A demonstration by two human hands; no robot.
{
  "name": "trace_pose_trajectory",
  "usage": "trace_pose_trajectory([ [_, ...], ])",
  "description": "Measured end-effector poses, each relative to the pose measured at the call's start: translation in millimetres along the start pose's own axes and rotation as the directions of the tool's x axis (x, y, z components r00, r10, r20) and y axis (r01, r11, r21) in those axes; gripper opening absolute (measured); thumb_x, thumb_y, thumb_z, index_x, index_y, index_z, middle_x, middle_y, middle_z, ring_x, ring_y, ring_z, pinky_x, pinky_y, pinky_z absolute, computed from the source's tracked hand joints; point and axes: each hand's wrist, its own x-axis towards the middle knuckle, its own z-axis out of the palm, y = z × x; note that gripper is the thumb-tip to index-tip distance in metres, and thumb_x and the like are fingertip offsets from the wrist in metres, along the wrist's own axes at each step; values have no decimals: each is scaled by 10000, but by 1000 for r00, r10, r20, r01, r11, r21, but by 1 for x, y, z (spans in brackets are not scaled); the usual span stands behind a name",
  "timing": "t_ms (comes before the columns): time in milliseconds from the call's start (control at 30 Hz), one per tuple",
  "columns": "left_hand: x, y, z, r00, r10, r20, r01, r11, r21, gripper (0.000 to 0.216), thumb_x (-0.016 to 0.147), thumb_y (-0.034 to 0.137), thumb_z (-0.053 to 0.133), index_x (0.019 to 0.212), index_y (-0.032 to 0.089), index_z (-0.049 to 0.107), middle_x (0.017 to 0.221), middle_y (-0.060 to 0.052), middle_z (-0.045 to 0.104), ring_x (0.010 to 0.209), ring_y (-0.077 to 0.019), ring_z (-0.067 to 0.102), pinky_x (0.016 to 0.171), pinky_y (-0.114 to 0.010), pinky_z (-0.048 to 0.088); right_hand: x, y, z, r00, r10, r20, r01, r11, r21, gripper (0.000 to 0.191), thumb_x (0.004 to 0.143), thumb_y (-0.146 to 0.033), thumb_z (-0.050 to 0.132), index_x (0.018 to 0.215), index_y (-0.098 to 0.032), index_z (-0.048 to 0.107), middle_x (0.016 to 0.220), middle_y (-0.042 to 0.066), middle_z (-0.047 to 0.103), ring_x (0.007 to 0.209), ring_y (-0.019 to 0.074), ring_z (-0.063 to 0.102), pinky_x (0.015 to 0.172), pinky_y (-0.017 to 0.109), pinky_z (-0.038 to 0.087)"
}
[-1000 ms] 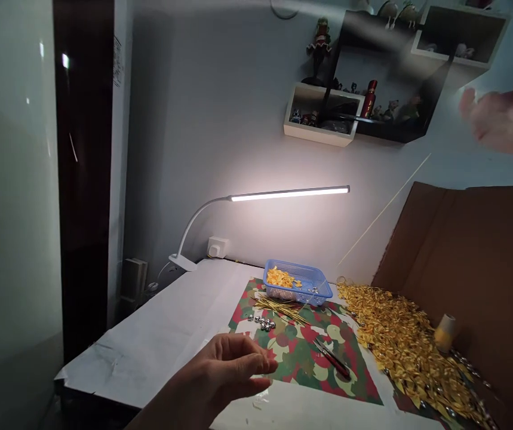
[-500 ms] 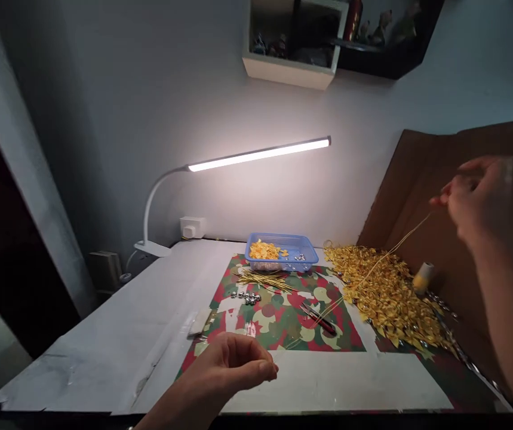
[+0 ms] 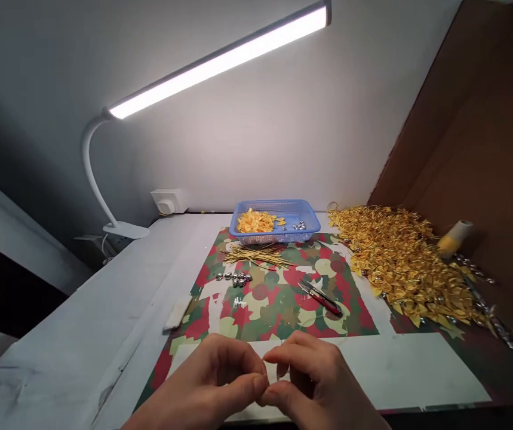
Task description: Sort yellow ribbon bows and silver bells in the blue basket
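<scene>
Left hand [image 3: 211, 382] and right hand [image 3: 314, 382] are brought together at the near table edge [image 3: 81, 334], fingertips pinched narrow and touching, whatever is held hidden; snips [image 3: 321, 297], bells [image 3: 235, 278], gold pieces [image 3: 411, 263] and blue basket [image 3: 278, 216] are kept within reach ahead.
</scene>
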Motion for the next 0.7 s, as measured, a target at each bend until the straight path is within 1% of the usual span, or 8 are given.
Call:
trace_pose_trajectory([
  [100, 5, -1, 1, 996, -23, 88, 28, 997, -67, 211, 796, 431, 776, 754, 225, 801, 780, -20, 772, 849, -251, 681, 784, -313, 516, 1, 3, -7, 997, -79, 5, 79, 997, 3, 137, 845, -185, 723, 950, -232, 797, 780, 22, 622, 626, 134, 598, 549, 216, 465],
  [200, 11, -2, 5, 988, 6, 152, 26, 978, -207, 304, 839, 501, 737, 787, 210, 808, 826, -43, 792, 902, -260, 698, 897, -364, 523, 1, 2, -7, 993, -111, -45, 110, 993, -34, 179, 911, -170, 619, 887, -230, 786, 800, 36, 633, 673, 147, 619, 603, 228, 491],
  [367, 13, -15, 7, 982, -29, 188, 134, 808, -574, 406, 789, 598, 757, 746, 195, 790, 825, -51, 800, 792, -214, 721, 830, -339, 558, 4, -2, -10, 981, -151, -122, 135, 982, -128, 160, 898, -147, 597, 814, -217, 713, 750, 9, 624, 625, 130, 559, 559, 236, 416],
  [433, 10, -21, 6, 985, -60, 160, 147, 776, -613, 318, 775, 532, 808, 790, 216, 773, 830, -37, 805, 753, -182, 715, 793, -316, 556, 6, -4, -9, 983, -129, -132, 111, 985, -133, 150, 905, -178, 608, 805, -226, 708, 735, 0, 614, 602, 125, 539, 536, 243, 383],
  [500, 7, -24, 5, 992, -59, 109, 113, 796, -595, 247, 725, 401, 888, 859, 237, 760, 820, -7, 801, 742, -155, 696, 764, -278, 540, 7, -6, -7, 985, -105, -139, 86, 987, -134, 153, 909, -199, 611, 797, -236, 709, 733, -4, 608, 597, 126, 534, 531, 249, 367],
  [567, 4, -23, 6, 999, -27, 38, 43, 828, -560, 307, 650, 283, 938, 891, 244, 753, 784, 16, 792, 736, -143, 674, 729, -248, 513, 7, -7, -2, 984, -92, -150, 70, 987, -143, 157, 917, -224, 616, 791, -242, 708, 728, -5, 601, 598, 129, 530, 532, 254, 359],
  [633, 3, -21, 8, 999, 12, -47, -35, 851, -525, 310, 609, 263, 944, 854, 235, 757, 709, 32, 768, 690, -135, 641, 669, -232, 482, 5, -7, 2, 983, -83, -162, 59, 987, -152, 172, 933, -255, 611, 789, -243, 704, 727, -3, 593, 586, 130, 511, 522, 261, 346],
  [700, 3, -20, 10, 994, 37, -100, -83, 861, -501, 232, 620, 276, 923, 784, 224, 767, 646, 39, 734, 647, -136, 616, 639, -241, 471, 4, -7, 6, 982, -84, -168, 56, 985, -163, 187, 947, -274, 599, 793, -241, 701, 729, -1, 591, 576, 130, 494, 512, 267, 335],
])
